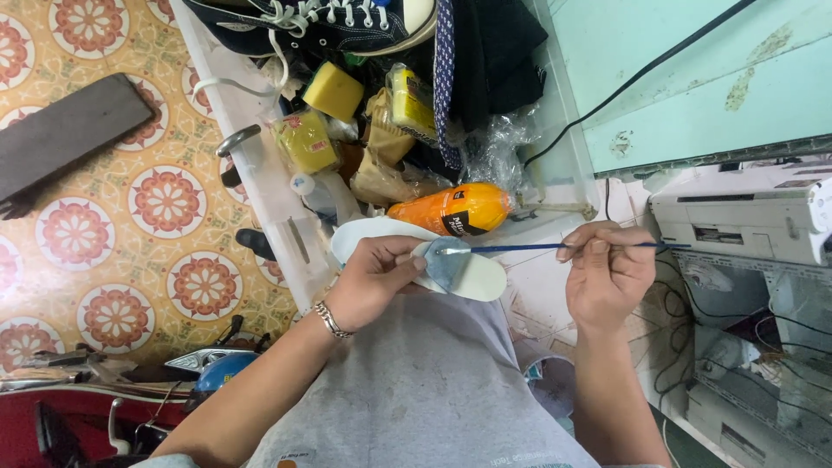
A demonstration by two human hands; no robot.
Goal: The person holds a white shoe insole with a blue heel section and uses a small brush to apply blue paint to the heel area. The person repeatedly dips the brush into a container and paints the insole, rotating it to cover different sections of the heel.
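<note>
Between left hand [374, 276] fingers, seemingly pinched: insole [475, 277].

Black sneaker [321, 26] cut off by the top edge, white insole [472, 279] partly hidden behind the left hand [373, 277], brush [555, 247] tip too small to tell

Left hand [374, 276] grips a white insole [472, 276] and grey patch [448, 263]; right hand [607, 270] pinches a thin blue brush [537, 248] touching it.
</note>
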